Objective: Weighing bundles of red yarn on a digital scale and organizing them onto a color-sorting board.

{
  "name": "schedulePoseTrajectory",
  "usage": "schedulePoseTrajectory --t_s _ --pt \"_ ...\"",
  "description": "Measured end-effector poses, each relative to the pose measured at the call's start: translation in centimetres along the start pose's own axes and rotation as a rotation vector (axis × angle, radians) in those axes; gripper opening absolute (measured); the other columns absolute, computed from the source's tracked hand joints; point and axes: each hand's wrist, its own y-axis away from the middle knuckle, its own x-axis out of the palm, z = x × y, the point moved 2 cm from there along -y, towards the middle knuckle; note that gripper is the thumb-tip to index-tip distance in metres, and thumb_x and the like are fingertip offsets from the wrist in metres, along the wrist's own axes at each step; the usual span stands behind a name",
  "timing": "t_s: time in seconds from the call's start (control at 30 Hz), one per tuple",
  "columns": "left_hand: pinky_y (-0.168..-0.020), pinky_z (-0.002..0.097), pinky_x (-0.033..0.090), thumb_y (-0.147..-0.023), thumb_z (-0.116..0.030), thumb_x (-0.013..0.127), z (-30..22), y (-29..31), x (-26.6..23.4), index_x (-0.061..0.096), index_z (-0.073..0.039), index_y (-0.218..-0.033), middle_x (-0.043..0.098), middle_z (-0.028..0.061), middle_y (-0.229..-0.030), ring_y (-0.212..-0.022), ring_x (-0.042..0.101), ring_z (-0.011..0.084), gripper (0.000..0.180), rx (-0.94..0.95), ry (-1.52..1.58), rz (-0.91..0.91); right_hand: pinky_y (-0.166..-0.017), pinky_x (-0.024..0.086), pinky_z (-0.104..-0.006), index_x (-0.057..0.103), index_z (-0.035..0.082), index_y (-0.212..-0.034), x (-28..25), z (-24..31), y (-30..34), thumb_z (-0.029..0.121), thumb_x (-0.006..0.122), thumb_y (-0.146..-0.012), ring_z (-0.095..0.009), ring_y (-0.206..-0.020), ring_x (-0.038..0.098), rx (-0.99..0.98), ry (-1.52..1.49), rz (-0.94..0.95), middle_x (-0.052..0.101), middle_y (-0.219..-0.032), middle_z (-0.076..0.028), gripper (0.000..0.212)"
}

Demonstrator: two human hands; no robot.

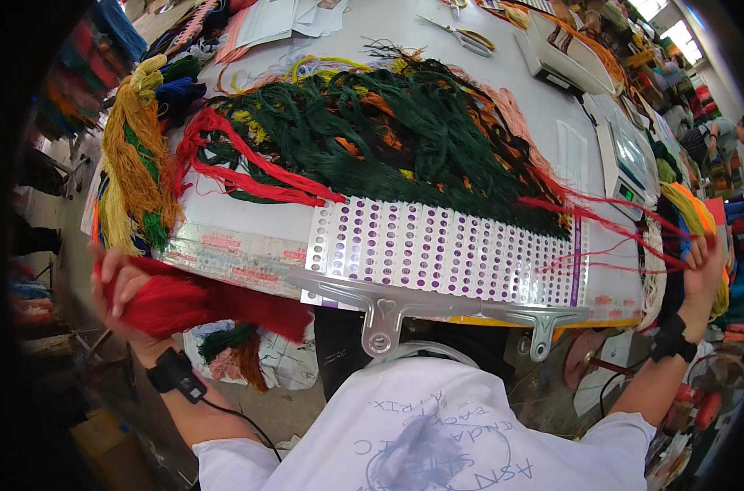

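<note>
My left hand (128,296) is closed around a thick bundle of red thread (225,304) that hangs past the table's front left edge. Out to the right, my right hand (699,260) pinches a few thin red strands (613,211), which stretch taut from the right end of a card. That white card (413,254) has rows of purple-backed holes and lies along the front edge under two clear plastic clips (382,315). Dark green thread (388,139), mixed with black, orange and yellow, spreads beyond it. A red skein (253,164) ends at the card's top left corner.
Yellow and gold skeins (135,155) hang at the table's left. Scissors (462,37) and papers (294,18) lie at the back. A scale with a lit display (630,192) stands at the right, near a fan (716,380). Another person (720,135) is farther right.
</note>
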Motion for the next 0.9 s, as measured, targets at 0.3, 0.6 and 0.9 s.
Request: schedulePoseTrajectory --t_s 0.3,0.6,0.9 --pt "-0.059 0.0234 0.046 -0.085 -0.012 0.055 18.0 -4.4 -0.6 0.056 0.001 -0.112 0.063 0.0074 -0.094 -0.061 0.053 0.0089 0.031 -0.737 -0.855 -0.201 -0.042 0.028 -0.0169 0.062 0.0 -0.102 30.7 -20.2 11.8 0.027 0.048 -0.091 -0.002 -0.049 0.035 0.357 0.335 0.666 0.046 -0.064 0.006 0.033" --pt "-0.076 0.0246 0.048 -0.086 -0.013 0.055 19.8 -3.6 1.6 0.052 0.002 -0.117 0.06 0.0114 -0.105 -0.09 0.06 0.0159 0.035 -0.747 -0.553 -0.371 -0.054 0.037 -0.0235 0.063 0.001 -0.082 38.3 -25.9 18.5 0.024 0.067 -0.08 -0.005 -0.061 0.046 0.347 0.226 0.79 0.055 -0.068 0.002 0.023" --pt "-0.088 0.0302 0.044 -0.085 -0.011 0.052 19.0 -3.5 1.2 0.049 0.006 -0.12 0.059 0.0083 -0.097 -0.096 0.056 0.019 0.04 -0.675 -0.461 -0.217 -0.057 0.038 -0.023 0.061 0.003 -0.079 38.1 -25.1 19.3 0.013 0.063 -0.081 -0.006 -0.064 0.048 0.437 0.039 0.864 0.058 -0.073 -0.001 0.011"
